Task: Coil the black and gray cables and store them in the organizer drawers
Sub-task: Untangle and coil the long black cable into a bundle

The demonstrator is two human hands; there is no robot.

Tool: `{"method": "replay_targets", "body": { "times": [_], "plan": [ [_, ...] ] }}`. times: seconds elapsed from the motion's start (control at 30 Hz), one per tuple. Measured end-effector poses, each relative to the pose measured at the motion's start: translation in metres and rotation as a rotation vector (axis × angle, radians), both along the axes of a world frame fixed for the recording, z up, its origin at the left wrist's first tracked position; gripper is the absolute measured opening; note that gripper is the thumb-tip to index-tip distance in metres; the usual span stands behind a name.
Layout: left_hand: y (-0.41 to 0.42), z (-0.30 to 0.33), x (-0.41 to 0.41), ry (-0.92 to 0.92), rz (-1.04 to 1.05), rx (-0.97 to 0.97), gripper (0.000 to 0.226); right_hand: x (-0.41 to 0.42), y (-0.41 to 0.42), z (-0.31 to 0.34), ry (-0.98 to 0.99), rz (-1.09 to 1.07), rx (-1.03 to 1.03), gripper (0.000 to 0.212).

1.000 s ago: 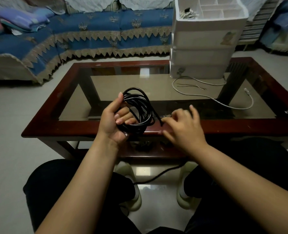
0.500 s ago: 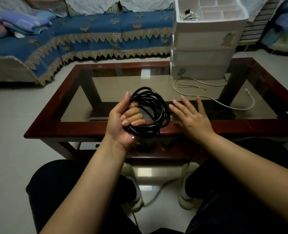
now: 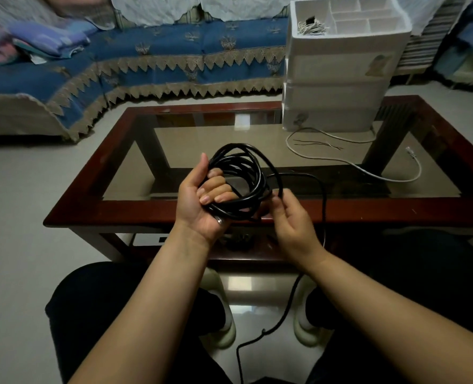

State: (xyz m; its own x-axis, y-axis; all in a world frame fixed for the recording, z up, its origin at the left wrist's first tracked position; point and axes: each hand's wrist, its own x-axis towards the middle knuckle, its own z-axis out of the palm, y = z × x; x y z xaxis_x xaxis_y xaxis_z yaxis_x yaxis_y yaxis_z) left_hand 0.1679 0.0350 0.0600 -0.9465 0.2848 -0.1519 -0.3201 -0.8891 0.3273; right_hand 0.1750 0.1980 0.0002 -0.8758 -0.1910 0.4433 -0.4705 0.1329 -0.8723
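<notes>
Before you stands a red-framed, glass-topped coffee table (image 3: 135, 214) in front of a blue fringed sofa (image 3: 152, 59), with one white plastic organizer of stacked drawers (image 3: 338, 87) at its far right corner, drawers all closed as far as can be seen. One pale gray cable (image 3: 368, 173) lies loose on the glass just before it. Your left hand (image 3: 199, 200) grips the one coiled black cable (image 3: 241, 184), loops upright, while your right hand (image 3: 293, 220), the nearer to the free tail, pinches the strand beside the coil. That tail drops right and down to the floor, so the next wrap likely comes from there.
</notes>
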Motion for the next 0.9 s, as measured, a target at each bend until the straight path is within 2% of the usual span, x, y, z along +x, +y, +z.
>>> {"method": "replay_targets", "body": {
  "times": [0.1, 0.2, 0.23, 0.27, 0.33, 0.4, 0.43, 0.5, 0.57, 0.63, 0.67, 0.73, 0.8, 0.83, 0.87, 0.9],
  "plan": [
    [-0.001, -0.001, 0.002, 0.01, -0.064, -0.039, 0.04, -0.009, 0.001, 0.021, -0.057, -0.125, -0.069, 0.025],
    [-0.006, 0.008, 0.003, 0.081, -0.127, -0.261, 0.041, -0.021, 0.011, 0.038, -0.252, -0.179, -0.377, 0.031],
    [-0.009, 0.011, 0.003, 0.105, -0.141, -0.344, 0.041, -0.026, 0.019, 0.044, -0.34, -0.187, -0.398, 0.034],
    [-0.014, 0.013, 0.003, 0.126, -0.151, -0.407, 0.042, -0.031, 0.026, 0.05, -0.436, -0.174, -0.321, 0.036],
    [-0.022, 0.014, 0.004, 0.15, -0.177, -0.455, 0.045, -0.039, 0.04, 0.064, -0.625, -0.097, 0.058, 0.04],
    [-0.025, 0.011, 0.005, 0.162, -0.215, -0.447, 0.046, -0.041, 0.045, 0.069, -0.643, -0.102, 0.423, 0.042],
    [-0.024, 0.01, 0.006, 0.17, -0.226, -0.435, 0.045, -0.041, 0.043, 0.068, -0.585, -0.152, 0.49, 0.043],
    [-0.02, 0.007, 0.007, 0.186, -0.221, -0.368, 0.042, -0.036, 0.032, 0.059, -0.473, -0.206, 0.449, 0.042],
    [-0.016, 0.007, 0.005, 0.167, -0.153, -0.253, 0.041, -0.027, 0.022, 0.041, -0.523, -0.109, 0.345, 0.041],
    [-0.018, 0.005, 0.002, 0.093, -0.016, -0.158, 0.04, -0.016, 0.018, 0.025, -0.738, 0.061, 0.141, 0.034],
    [-0.02, 0.004, 0.001, 0.052, 0.054, -0.124, 0.041, -0.012, 0.02, 0.019, -0.852, 0.138, -0.043, 0.027],
    [-0.022, 0.002, 0.0, -0.016, 0.179, -0.093, 0.042, -0.008, 0.024, 0.012, -1.04, 0.229, -0.537, 0.015],
    [-0.022, 0.0, -0.001, -0.069, 0.267, -0.09, 0.042, -0.007, 0.029, 0.008, -1.129, 0.25, -1.013, 0.016],
    [-0.021, 0.001, -0.002, -0.089, 0.3, -0.088, 0.042, -0.008, 0.032, 0.006, -1.128, 0.243, -1.169, 0.023],
    [-0.021, 0.001, -0.002, -0.102, 0.331, -0.084, 0.042, -0.009, 0.033, 0.006, -1.122, 0.229, -1.224, 0.032],
    [-0.021, 0.001, -0.003, -0.108, 0.355, -0.079, 0.042, -0.011, 0.033, 0.006, -1.111, 0.198, -1.156, 0.038]
  ]
}}
